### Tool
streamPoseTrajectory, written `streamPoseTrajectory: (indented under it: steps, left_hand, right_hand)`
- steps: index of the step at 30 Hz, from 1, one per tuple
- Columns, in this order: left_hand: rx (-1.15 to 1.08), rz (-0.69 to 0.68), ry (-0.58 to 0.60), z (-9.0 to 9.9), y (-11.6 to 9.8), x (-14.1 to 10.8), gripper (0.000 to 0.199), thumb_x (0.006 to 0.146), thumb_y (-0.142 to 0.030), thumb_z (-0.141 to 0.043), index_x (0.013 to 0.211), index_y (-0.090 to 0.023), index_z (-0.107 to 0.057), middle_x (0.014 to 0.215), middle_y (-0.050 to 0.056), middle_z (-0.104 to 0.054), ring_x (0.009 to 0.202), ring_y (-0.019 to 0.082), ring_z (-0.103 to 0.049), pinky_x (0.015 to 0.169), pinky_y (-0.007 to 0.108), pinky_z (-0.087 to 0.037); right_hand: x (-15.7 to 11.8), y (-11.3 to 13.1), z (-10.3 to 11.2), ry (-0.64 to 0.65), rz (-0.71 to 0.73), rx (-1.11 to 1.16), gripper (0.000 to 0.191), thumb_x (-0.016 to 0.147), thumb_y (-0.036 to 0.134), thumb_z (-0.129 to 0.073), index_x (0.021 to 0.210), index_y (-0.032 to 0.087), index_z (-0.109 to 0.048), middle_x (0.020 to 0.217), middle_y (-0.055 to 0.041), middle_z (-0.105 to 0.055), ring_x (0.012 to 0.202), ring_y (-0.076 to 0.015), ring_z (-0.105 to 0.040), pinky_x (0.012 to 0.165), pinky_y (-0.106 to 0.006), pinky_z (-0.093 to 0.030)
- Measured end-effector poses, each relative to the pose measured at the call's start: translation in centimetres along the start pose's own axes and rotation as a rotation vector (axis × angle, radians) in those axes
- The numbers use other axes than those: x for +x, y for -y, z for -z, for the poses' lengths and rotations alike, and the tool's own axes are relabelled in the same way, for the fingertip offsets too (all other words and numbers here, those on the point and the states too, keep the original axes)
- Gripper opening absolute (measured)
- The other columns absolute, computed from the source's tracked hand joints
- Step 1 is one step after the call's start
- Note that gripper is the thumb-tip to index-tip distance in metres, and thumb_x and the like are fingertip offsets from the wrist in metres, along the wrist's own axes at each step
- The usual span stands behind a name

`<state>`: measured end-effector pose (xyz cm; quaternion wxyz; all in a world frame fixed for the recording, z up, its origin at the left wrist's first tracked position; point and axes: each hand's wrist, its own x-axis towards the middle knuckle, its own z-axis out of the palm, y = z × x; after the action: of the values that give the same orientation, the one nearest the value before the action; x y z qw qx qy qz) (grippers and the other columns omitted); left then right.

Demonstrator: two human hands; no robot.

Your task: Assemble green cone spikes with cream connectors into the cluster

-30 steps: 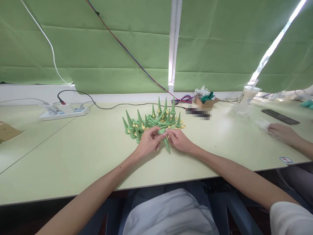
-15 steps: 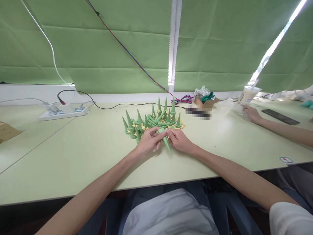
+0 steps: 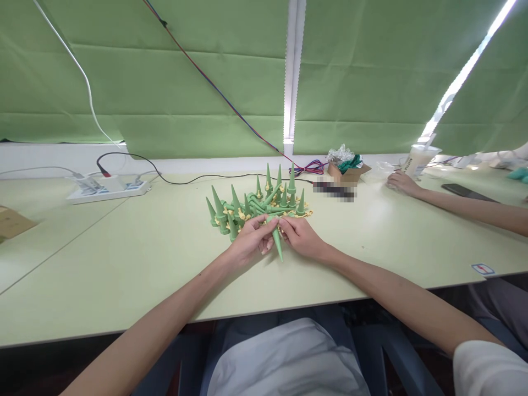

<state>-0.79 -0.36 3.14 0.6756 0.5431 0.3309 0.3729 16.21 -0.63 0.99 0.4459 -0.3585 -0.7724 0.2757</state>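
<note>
My left hand (image 3: 251, 237) is closed around the wide end of a green plastic spike (image 3: 278, 246), whose point slants down toward the table's front edge. Pressed together at the right side of that wide end are the fingertips of my right hand (image 3: 304, 237); whatever small part lies between them is hidden. Just behind both hands is a cluster of similar green spikes (image 3: 218, 203), several upright on their collars, others lying down. Small yellow pieces (image 3: 242, 216) are attached to or scattered among them.
A power strip (image 3: 109, 191) with plugs sits at the back left. Toward the back right are a blurred dark object (image 3: 333, 190), a cardboard box (image 3: 348, 174), and a drink cup (image 3: 418, 159). Another person's hand (image 3: 402, 182) rests near the cup, by a phone (image 3: 468, 192).
The spike's point has swung slightly left, toward me, while my hands stay nearly in place. The other person's hand has moved left, away from the cup.
</note>
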Motion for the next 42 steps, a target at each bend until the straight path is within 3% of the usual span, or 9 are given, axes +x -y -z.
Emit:
streamPoseTrajectory:
  steps: [7,17,31,42]
  left_hand:
    - [0.004,-0.006,-0.005,-0.13,-0.04,-0.26,0.043,0.071,-0.036,-0.084,0.097,-0.017,-0.054,0.055,-0.009,-0.044,0.042,0.007,-0.049,0.037,0.018,-0.036]
    - [0.121,-0.017,0.000,0.02,-0.15,-0.19,0.050,0.069,-0.036,-0.085,0.102,-0.016,-0.054,0.061,-0.007,-0.049,0.044,0.008,-0.052,0.040,0.019,-0.039]
    - [0.306,-0.129,0.061,0.18,0.01,0.01,0.037,0.075,-0.041,-0.078,0.088,-0.019,-0.051,0.054,-0.006,-0.053,0.042,0.010,-0.054,0.041,0.021,-0.042]
    - [0.528,-0.229,-0.057,-0.12,0.15,-0.20,0.033,0.080,-0.043,-0.071,0.089,-0.021,-0.048,0.045,-0.007,-0.051,0.039,0.012,-0.050,0.042,0.022,-0.037]
  right_hand:
    - [-0.09,-0.10,-0.11,-0.007,-0.113,0.235,0.049,0.100,0.056,-0.035,0.067,0.021,-0.042,0.051,0.0050,-0.039,0.046,-0.0105,-0.037,0.048,-0.026,-0.031]
    - [-0.14,0.37,-0.03,0.052,-0.147,0.271,0.051,0.099,0.060,-0.036,0.067,0.021,-0.043,0.045,0.0059,-0.039,0.041,-0.0100,-0.034,0.044,-0.026,-0.028]
    - [-0.16,0.45,0.17,0.072,-0.106,0.152,0.049,0.101,0.054,-0.035,0.066,0.021,-0.043,0.047,0.0047,-0.042,0.045,-0.0111,-0.038,0.049,-0.026,-0.032]
    - [-0.04,0.44,0.50,0.057,-0.083,0.033,0.045,0.101,0.047,-0.036,0.064,0.022,-0.042,0.051,0.0026,-0.045,0.051,-0.0132,-0.042,0.056,-0.027,-0.036]
